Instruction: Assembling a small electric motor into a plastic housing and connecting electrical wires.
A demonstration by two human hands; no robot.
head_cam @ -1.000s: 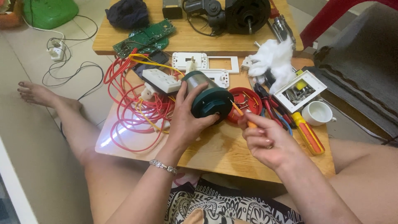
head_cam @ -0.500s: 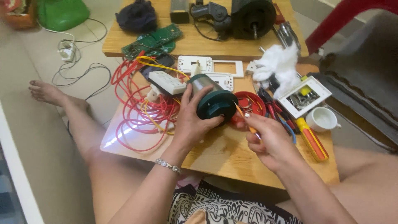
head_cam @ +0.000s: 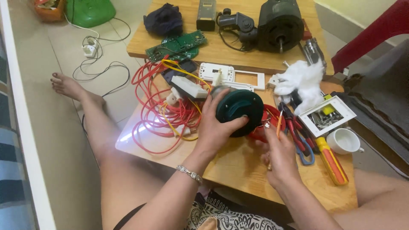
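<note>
The dark teal round motor with a cylindrical metal body (head_cam: 238,111) sits tilted on the low wooden counter (head_cam: 238,166), near its middle, its round face turned toward the camera.

Far left, on the tiled floor (head_cam: 55,72), a white plug adapter (head_cam: 89,50) trails a black cord, and a bare foot (head_cam: 66,85) rests beside it. On the counter's left end lies a loose tangle of red wire (head_cam: 157,115), with yellow wire (head_cam: 183,72) running through it and a white plastic block (head_cam: 189,87) on top. Behind it sits a green circuit board (head_cam: 177,46).

The left hand (head_cam: 215,127) grips the motor from the left side, fingers (head_cam: 236,123) curled over its rim and thumb along the body; a beaded bracelet (head_cam: 189,173) circles the wrist.

Just right of the motor, the right hand (head_cam: 279,159) has its fingers pressed together, pinching a thin orange-handled tool (head_cam: 279,123) whose tip points up beside the motor's edge. A red round part (head_cam: 268,121) lies behind, partly hidden.

Further right lie red-handled pliers (head_cam: 296,132), an orange and yellow screwdriver (head_cam: 332,159), a wad of white cloth (head_cam: 302,81), a white square switch box (head_cam: 328,115) and a small white cup (head_cam: 344,141).
</note>
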